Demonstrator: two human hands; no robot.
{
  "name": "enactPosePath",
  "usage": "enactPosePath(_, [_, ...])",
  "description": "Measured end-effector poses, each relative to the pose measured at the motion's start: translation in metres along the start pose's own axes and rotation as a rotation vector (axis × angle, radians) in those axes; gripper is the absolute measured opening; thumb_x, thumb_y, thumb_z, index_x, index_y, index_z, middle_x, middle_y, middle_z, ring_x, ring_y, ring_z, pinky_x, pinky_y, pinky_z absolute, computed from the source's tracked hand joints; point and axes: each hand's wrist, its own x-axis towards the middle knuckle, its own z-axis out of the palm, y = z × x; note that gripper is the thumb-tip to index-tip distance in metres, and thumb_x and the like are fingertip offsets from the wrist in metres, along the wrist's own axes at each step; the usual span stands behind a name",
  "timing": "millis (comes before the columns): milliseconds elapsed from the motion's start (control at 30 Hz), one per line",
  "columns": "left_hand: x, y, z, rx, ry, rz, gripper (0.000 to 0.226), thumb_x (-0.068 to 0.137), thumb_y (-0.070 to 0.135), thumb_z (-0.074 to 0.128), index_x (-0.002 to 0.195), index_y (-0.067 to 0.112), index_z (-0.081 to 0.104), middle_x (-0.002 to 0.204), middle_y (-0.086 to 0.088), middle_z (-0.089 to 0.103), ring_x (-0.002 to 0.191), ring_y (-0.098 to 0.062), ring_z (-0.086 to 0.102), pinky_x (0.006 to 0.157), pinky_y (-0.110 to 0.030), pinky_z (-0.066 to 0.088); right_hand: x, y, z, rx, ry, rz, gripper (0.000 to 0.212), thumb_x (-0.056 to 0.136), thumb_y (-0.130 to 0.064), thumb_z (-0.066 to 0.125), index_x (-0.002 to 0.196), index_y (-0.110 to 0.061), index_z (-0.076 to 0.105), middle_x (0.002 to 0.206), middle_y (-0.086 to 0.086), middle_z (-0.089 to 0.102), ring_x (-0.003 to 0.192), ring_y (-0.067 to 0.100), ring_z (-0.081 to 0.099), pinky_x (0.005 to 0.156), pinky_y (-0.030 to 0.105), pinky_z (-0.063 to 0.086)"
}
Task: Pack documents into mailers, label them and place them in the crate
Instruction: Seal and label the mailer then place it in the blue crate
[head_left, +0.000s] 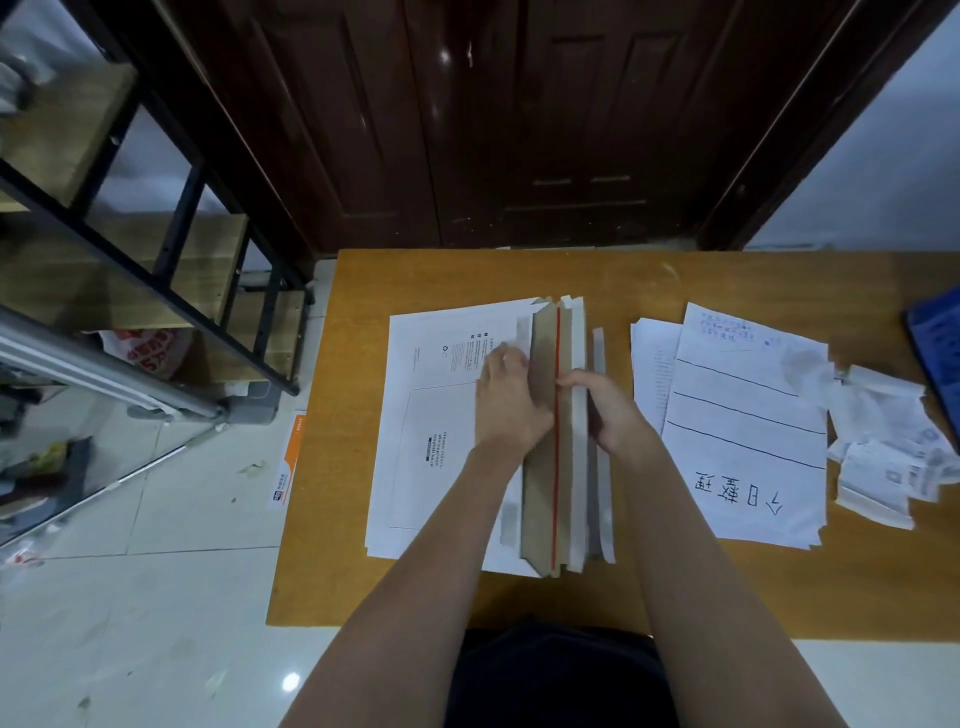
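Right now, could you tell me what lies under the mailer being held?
A flat stack of white mailers on the table lies under the held mailer; anything beneath that is covered.

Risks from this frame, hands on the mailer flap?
1. The right hand pinches the brown cardboard flap with the red tear strip of the white cardboard mailer; pulling crooked could crease or tear it.
2. The left hand presses only near the mailer's far end, so the near end may lift or slide.
3. The loose white handwritten sheets lie close on the right; the right forearm could sweep them away.
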Motion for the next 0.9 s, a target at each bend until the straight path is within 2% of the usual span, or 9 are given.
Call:
enactPosePath(67, [-0.002, 0.008, 0.002, 0.024, 0.074, 0.034, 0.046, 0.080, 0.004, 0.060, 0.123, 0.004, 0.044, 0.126, -0.013, 0.048, 0.117, -0.031, 0.048, 0.098, -0.041, 0.043, -0.002, -0.002, 0.003, 0.007, -0.022, -0.019, 0.052, 0.061, -0.023, 0.066, 0.112, -0.009, 0.068, 0.102, 0.014, 0.071, 0.102, 0.033, 0.065, 0.094, 0.043, 0.051])
enactPosePath(200, [-0.003, 0.012, 0.002, 0.082, 0.149, 0.074, 0.048, 0.087, 0.000, 0.052, 0.133, 0.009, 0.041, 0.130, -0.011, 0.052, 0.119, -0.029, 0.052, 0.097, -0.040, 0.048, -0.006, -0.009, 0.003, 0.088, -0.037, -0.018, 0.045, 0.070, -0.015, 0.058, 0.115, -0.009, 0.065, 0.095, 0.012, 0.068, 0.091, 0.028, 0.063, 0.074, 0.034, 0.051])
enactPosePath(300, [-0.006, 0.014, -0.007, 0.080, 0.198, 0.082, 0.044, 0.090, 0.000, 0.048, 0.132, 0.014, 0.046, 0.129, -0.009, 0.058, 0.116, -0.027, 0.057, 0.091, -0.038, 0.051, -0.001, -0.013, 0.001, 0.024, 0.030, -0.052, 0.034, 0.074, -0.016, 0.059, 0.107, -0.012, 0.066, 0.097, 0.011, 0.068, 0.096, 0.030, 0.064, 0.083, 0.039, 0.053])
enactPosePath(400, [-0.006, 0.017, -0.014, 0.088, 0.248, 0.045, 0.042, 0.091, 0.001, 0.047, 0.129, 0.018, 0.051, 0.119, -0.005, 0.064, 0.104, -0.023, 0.064, 0.082, -0.033, 0.053, 0.004, -0.014, 0.003, -0.195, 0.205, -0.144, 0.037, 0.083, -0.010, 0.060, 0.120, -0.012, 0.060, 0.114, 0.011, 0.065, 0.109, 0.030, 0.060, 0.093, 0.037, 0.049])
enactPosePath(467, [-0.005, 0.020, -0.017, 0.081, 0.265, 0.030, 0.041, 0.091, 0.001, 0.049, 0.128, 0.019, 0.053, 0.113, -0.005, 0.066, 0.096, -0.023, 0.066, 0.078, -0.032, 0.053, 0.004, -0.013, 0.007, -0.499, 0.422, -0.229, 0.049, 0.083, -0.007, 0.063, 0.130, -0.007, 0.049, 0.126, 0.014, 0.056, 0.117, 0.032, 0.053, 0.092, 0.034, 0.044])
enactPosePath(567, [-0.006, 0.025, -0.013, 0.078, 0.254, 0.034, 0.043, 0.089, 0.000, 0.050, 0.127, 0.018, 0.054, 0.111, -0.006, 0.066, 0.092, -0.026, 0.067, 0.074, -0.034, 0.053, -0.007, -0.016, 0.021, -0.976, 0.702, -0.500, 0.057, 0.072, -0.003, 0.068, 0.123, -0.006, 0.044, 0.126, 0.016, 0.045, 0.117, 0.033, 0.042, 0.094, 0.037, 0.037])
enactPosePath(733, [-0.004, 0.025, -0.008, 0.070, 0.315, 0.072, 0.040, 0.090, 0.002, 0.051, 0.128, 0.014, 0.056, 0.122, -0.009, 0.063, 0.100, -0.030, 0.066, 0.072, -0.039, 0.056, -0.019, -0.023, 0.043, -0.976, 0.894, -0.720, 0.057, 0.065, -0.005, 0.072, 0.118, -0.011, 0.051, 0.115, 0.012, 0.051, 0.107, 0.029, 0.048, 0.087, 0.037, 0.037])
enactPosePath(833, [0.001, 0.022, -0.008, 0.032, 0.358, 0.086, 0.039, 0.091, 0.000, 0.052, 0.127, 0.012, 0.059, 0.129, -0.009, 0.061, 0.111, -0.029, 0.063, 0.082, -0.044, 0.057, -0.019, -0.024, 0.045, -0.988, 0.715, -0.806, 0.038, 0.076, -0.004, 0.068, 0.111, -0.012, 0.058, 0.113, 0.009, 0.057, 0.103, 0.027, 0.054, 0.086, 0.032, 0.043])
enactPosePath(900, [0.005, 0.019, -0.005, -0.009, 0.336, 0.082, 0.042, 0.092, -0.004, 0.048, 0.130, 0.010, 0.057, 0.137, -0.009, 0.054, 0.125, -0.028, 0.053, 0.103, -0.044, 0.044, -0.014, -0.025, 0.042, -1.073, 0.478, -0.659, 0.018, 0.087, -0.007, 0.060, 0.105, -0.011, 0.064, 0.107, 0.009, 0.063, 0.097, 0.026, 0.061, 0.077, 0.029, 0.047])
